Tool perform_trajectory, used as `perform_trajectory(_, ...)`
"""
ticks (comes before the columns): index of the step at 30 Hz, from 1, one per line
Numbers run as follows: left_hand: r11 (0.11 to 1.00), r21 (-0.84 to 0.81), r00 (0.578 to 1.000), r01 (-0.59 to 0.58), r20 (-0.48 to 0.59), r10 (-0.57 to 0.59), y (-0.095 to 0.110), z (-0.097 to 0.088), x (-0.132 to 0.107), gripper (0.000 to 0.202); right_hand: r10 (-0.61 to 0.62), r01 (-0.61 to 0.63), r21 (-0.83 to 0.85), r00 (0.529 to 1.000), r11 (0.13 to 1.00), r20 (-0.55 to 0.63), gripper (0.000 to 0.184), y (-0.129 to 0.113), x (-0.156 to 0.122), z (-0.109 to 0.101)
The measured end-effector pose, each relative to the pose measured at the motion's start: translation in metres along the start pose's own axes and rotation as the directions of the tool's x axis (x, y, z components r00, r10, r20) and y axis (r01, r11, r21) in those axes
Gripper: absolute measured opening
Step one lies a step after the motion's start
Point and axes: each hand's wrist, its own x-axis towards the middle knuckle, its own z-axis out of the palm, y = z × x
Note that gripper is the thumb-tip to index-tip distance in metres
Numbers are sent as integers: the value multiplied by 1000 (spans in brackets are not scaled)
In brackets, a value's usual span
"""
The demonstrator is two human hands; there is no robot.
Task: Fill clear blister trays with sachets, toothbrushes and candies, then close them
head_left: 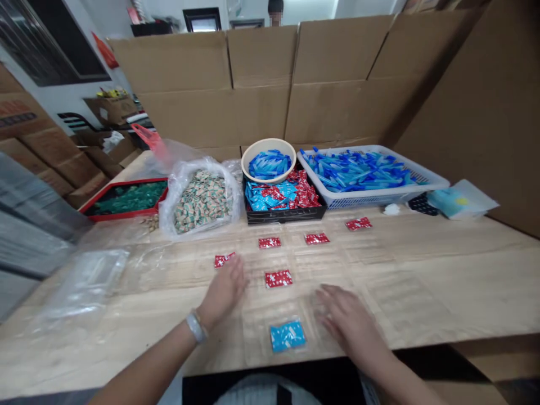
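Your left hand point(223, 291) lies open, palm down, its fingers just beside a red sachet point(224, 259). Your right hand point(346, 320) is open too, fingers spread on a clear plastic sheet point(270, 340), near a blue sachet point(287, 336). The hands are well apart and clamp nothing; the blue sachet lies between them, nearer the edge of the tabletop point(485, 292).

Four more red sachets point(278, 278) sit on the clear sheets, well spaced in loose rows. The spacing looks deliberate, apparently one sachet to each section of plastic, so that none overlaps.

Stock is kept along the far edge, apparently sorted by kind. From left to right: a red tray point(124, 198) of green packets, a plastic bag point(201, 202) of wrapped pieces, and a black tray point(284, 211) of blue and red sachets. A cream bowl point(267, 160) of blue sticks rests on the black tray, and a white basket point(371, 177) holds more blue sticks.

Flattened cardboard point(253, 84) stands behind the tabletop as a wall. Stacked cartons point(42, 146) fill the room at left.
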Motion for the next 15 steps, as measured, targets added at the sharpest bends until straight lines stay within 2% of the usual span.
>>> perform_trajectory(2,993,42,994,108,-16,-107,-31,2,7,50,-127,113,104,983,988,132,40,-27,29,15)
perform_trajectory(5,998,25,998,60,1,-60,-57,8,8,49,-169,111,197,937,974,306,54,-57,65,35)
perform_trajectory(7,1000,6,999,23,-22,-23,-63,9,6,46,-170,93,226,922,970,348,59,-62,78,40)
perform_trajectory(10,1000,-16,999,0,-32,0,-63,7,1,43,-103,47,198,955,979,279,50,-43,92,34)
perform_trajectory(12,999,-26,995,24,-92,-26,-56,2,2,44,67,-86,103,982,991,177,39,-14,102,26)
perform_trajectory(14,999,-48,980,22,-194,-31,-41,-8,15,44,237,-237,-10,966,971,103,35,20,110,20)
perform_trajectory(15,998,-66,971,-11,-238,-5,-33,-15,29,44,285,-280,-56,953,958,100,35,36,114,18)
